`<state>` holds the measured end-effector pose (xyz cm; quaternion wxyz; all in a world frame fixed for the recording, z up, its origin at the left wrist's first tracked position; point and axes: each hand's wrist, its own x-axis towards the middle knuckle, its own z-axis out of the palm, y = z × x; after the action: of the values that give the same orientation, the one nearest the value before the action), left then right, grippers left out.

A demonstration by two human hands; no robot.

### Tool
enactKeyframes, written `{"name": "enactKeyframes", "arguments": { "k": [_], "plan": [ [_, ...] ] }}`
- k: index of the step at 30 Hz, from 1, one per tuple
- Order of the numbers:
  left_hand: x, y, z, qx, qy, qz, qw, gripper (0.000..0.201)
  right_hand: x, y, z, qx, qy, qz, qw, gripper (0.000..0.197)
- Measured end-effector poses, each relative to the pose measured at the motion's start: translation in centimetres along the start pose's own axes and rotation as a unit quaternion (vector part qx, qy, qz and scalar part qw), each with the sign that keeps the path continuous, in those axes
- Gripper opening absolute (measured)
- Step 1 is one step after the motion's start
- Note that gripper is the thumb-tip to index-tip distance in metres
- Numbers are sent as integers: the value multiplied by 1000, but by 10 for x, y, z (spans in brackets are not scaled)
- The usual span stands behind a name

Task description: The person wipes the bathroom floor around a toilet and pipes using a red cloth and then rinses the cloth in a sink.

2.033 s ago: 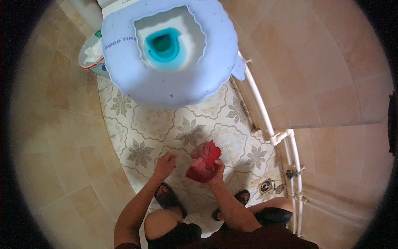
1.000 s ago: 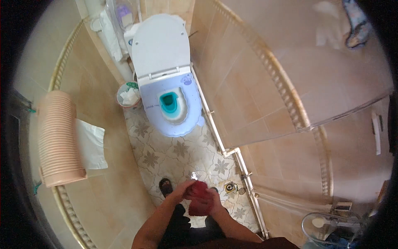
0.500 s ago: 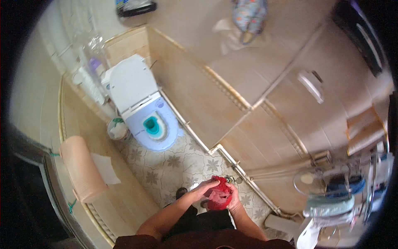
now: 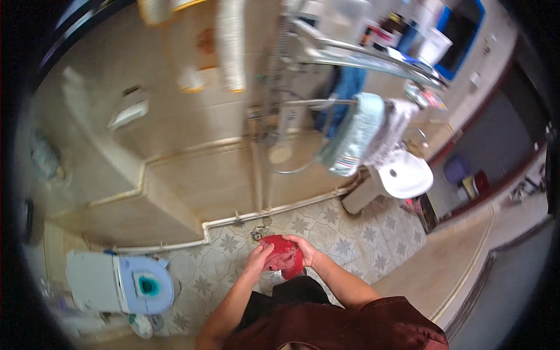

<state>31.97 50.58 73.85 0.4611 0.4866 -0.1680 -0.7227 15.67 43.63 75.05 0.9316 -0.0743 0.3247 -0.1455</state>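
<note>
Between my two hands, in front of my body, is a crumpled red cloth point(image 4: 287, 257) with a paler pinkish part in its middle. My left hand point(image 4: 255, 260) grips its left side, the thumb laid over the top. On the opposite edge, my right hand point(image 4: 305, 251) has its fingers curled round the red fabric. Part of the cloth is hidden under the fingers. Below it lies the patterned tile floor point(image 4: 233, 274), with a small round drain fitting point(image 4: 256, 234) just beyond my left hand.
At the lower left stands a toilet point(image 4: 153, 294) with its lid raised, a small bin point(image 4: 140, 325) beside it. A white pedestal sink point(image 4: 415, 175) is at the right. Towels point(image 4: 356, 137) hang under a loaded glass shelf point(image 4: 373, 61). A doorway point(image 4: 496, 128) lies at far right.
My view has swung to the right: the toilet now sits at the lower left, and the sink, shelf and doorway have come into sight. Both hands still hold the red cloth.
</note>
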Motion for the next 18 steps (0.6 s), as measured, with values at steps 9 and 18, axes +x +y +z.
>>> {"name": "enactKeyframes", "arguments": {
  "k": [9,18],
  "plan": [
    [84,-23,168,33,-116,-36,992,28,-134,-87,-93,16,104,-179,978,44],
    [147,-13,318,-14,-224,-108,969,36,-231,-169,-169,84,144,-346,923,50]
  ]
}}
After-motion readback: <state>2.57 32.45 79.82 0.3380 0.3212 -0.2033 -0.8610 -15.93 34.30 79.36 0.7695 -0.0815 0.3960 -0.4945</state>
